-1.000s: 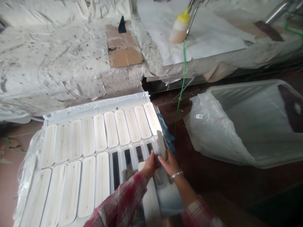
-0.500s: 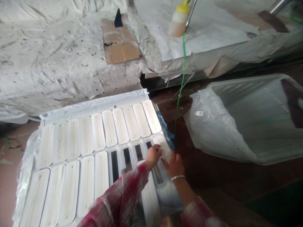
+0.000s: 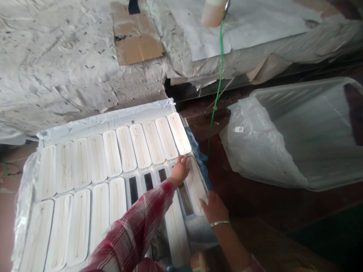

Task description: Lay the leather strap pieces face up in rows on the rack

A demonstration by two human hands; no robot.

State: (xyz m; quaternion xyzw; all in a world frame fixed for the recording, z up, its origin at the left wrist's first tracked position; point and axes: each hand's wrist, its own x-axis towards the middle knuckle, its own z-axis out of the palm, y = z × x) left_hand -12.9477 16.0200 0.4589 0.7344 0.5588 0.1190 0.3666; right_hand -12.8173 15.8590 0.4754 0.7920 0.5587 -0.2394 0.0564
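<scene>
A long white pad point(image 3: 195, 186) with rounded corners lies at the right end of the second row, between my two hands. At its far end, my left hand point(image 3: 179, 172) pinches the edge with bent fingers. My right hand point(image 3: 215, 208), with a bracelet at the wrist, grips the near right edge, its thumb on top and its fingers partly hidden. Just left of it, frames with dark slots point(image 3: 148, 182) show, partly covered by my left sleeve. Another white pad point(image 3: 177, 236) lies below my left forearm.
Several similar pads point(image 3: 112, 153) lie in rows on a plastic-covered table point(image 3: 79, 132). Beyond stands a paper-covered bench with cardboard point(image 3: 138, 45) and a bottle point(image 3: 212, 14). A green cord point(image 3: 217, 94) hangs down. A plastic-lined bin point(image 3: 306, 136) stands at right.
The pad between my hands now lies flatter and straighter along the table's right edge. My left hand has moved to its far end, my right hand nearer to me. The view has tilted down.
</scene>
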